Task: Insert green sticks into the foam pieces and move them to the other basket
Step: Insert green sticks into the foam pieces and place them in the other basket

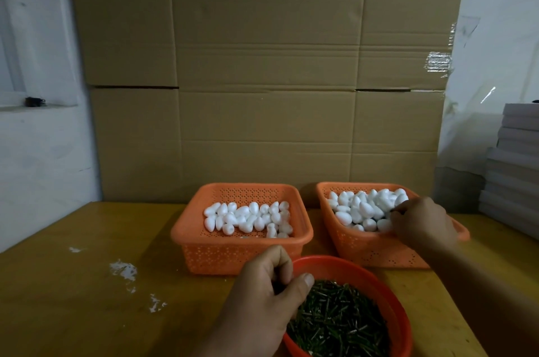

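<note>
The left hand [264,283] hovers at the near rim of the red bowl [388,283], fingers curled over the green sticks [338,318]; whether it pinches any I cannot tell. The right hand [420,222] reaches into the right orange basket [376,251], fingertips among the foam pieces [364,207], grip unclear. The left orange basket [233,251] on the bench [87,298] holds more foam

Orange perforated baskets [242,243], white foam pieces [248,218], dark green sticks [338,318] in red bowl [388,292], yellowish wooden table [87,283].
</note>
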